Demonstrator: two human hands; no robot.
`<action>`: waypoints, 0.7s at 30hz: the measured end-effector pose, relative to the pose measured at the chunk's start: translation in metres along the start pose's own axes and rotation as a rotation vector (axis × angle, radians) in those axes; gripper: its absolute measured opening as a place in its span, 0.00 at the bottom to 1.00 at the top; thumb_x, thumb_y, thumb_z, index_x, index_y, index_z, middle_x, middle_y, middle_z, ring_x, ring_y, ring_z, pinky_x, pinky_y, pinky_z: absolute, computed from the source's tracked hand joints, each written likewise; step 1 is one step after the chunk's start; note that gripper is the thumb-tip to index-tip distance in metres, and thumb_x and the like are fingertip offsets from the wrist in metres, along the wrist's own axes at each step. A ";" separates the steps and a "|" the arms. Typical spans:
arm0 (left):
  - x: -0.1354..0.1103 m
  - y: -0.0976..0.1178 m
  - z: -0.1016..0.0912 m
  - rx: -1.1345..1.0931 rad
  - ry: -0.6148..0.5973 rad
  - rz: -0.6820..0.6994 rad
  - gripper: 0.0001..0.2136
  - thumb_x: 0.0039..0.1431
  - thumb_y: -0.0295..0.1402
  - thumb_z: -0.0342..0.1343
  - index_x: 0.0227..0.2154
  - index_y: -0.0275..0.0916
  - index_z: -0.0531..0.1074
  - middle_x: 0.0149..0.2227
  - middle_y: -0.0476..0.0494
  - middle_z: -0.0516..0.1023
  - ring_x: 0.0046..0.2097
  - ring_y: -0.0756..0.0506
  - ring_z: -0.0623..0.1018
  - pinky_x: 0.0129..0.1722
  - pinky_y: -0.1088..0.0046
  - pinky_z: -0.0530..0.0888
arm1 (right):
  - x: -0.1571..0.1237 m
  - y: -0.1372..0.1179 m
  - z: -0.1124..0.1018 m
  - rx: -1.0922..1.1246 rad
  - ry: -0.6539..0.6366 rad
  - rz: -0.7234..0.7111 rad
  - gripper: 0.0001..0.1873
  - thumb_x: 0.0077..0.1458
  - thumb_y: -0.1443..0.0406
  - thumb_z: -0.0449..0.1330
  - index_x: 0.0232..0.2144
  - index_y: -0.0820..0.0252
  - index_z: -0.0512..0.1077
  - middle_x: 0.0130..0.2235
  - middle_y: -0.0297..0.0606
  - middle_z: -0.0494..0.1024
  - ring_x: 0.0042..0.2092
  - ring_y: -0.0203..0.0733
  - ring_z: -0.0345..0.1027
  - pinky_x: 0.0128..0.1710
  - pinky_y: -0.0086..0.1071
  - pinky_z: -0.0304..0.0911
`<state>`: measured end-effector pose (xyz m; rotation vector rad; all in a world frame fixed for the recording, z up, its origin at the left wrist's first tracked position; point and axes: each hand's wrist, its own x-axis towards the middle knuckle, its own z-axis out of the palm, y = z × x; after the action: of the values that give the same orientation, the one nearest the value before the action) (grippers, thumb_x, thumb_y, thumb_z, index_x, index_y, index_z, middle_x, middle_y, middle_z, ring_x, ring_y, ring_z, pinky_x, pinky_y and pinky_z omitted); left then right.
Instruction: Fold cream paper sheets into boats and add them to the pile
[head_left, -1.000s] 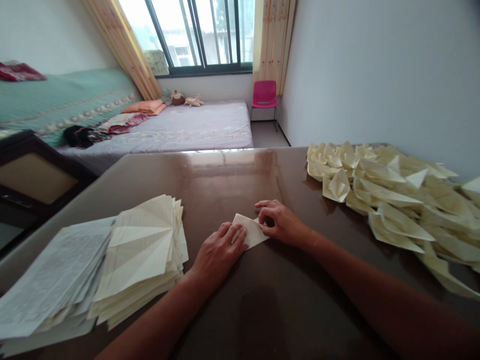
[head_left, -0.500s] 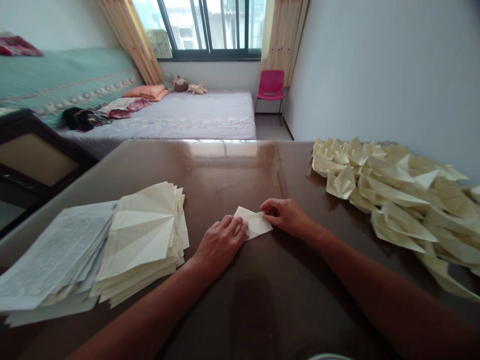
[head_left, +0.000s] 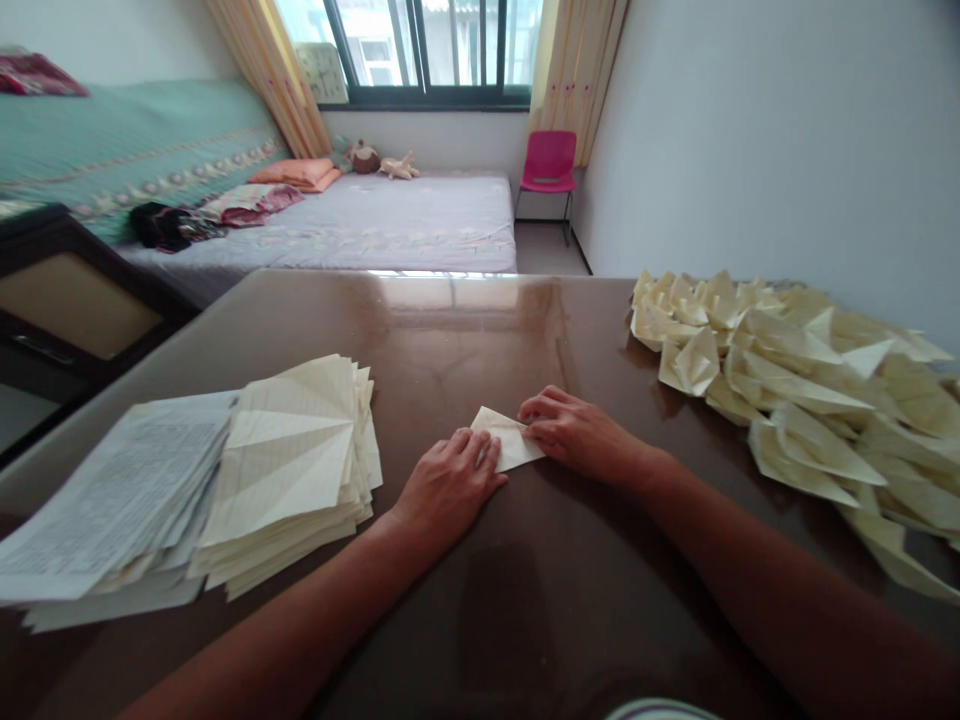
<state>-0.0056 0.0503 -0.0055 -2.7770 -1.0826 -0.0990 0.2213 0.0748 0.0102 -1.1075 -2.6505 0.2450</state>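
Note:
A small cream folded paper (head_left: 506,440) lies on the table between my two hands. My left hand (head_left: 454,475) rests on its left side, fingers together and holding it down against the tabletop. At the paper's right end, the curled fingers of my right hand (head_left: 562,425) close on the edge and corner. My right thumb is hidden from view. To the left of my hands sits a thick stack of creased cream sheets (head_left: 281,460). Printed white sheets (head_left: 112,500) lie beside it, partly under the stack.
A large heap of folded cream paper shapes (head_left: 810,400) covers the right side of the glossy brown table (head_left: 450,350). A round rim (head_left: 660,710) shows at the bottom edge. Beyond the table are a bed (head_left: 420,215) and a pink chair (head_left: 551,165).
My right hand has come down flatter over the paper's right end, its fingers lower and more extended. My left hand stays on the left side. The view has shifted slightly.

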 end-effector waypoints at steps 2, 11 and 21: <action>-0.001 0.002 0.001 0.021 -0.003 0.016 0.17 0.66 0.37 0.45 0.52 0.33 0.66 0.51 0.34 0.72 0.50 0.38 0.71 0.42 0.62 0.70 | 0.000 -0.003 -0.002 -0.003 -0.034 -0.035 0.11 0.60 0.70 0.53 0.34 0.58 0.76 0.43 0.42 0.77 0.44 0.43 0.65 0.46 0.35 0.62; -0.007 0.006 -0.005 0.072 -0.068 0.059 0.16 0.64 0.25 0.45 0.53 0.27 0.66 0.54 0.31 0.69 0.53 0.40 0.70 0.50 0.63 0.70 | -0.003 -0.036 -0.011 -0.267 -0.246 0.013 0.10 0.59 0.67 0.56 0.41 0.66 0.73 0.40 0.46 0.77 0.41 0.45 0.66 0.43 0.35 0.60; -0.006 -0.009 -0.015 -0.222 0.015 -0.015 0.10 0.64 0.29 0.47 0.42 0.36 0.72 0.47 0.39 0.69 0.49 0.44 0.68 0.46 0.68 0.73 | 0.001 -0.018 -0.011 -0.225 -0.183 0.014 0.10 0.62 0.64 0.53 0.34 0.60 0.74 0.37 0.40 0.76 0.41 0.43 0.64 0.41 0.35 0.54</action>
<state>-0.0166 0.0504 0.0098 -2.9563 -1.1538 -0.2566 0.2113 0.0636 0.0255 -1.2245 -2.8898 0.0521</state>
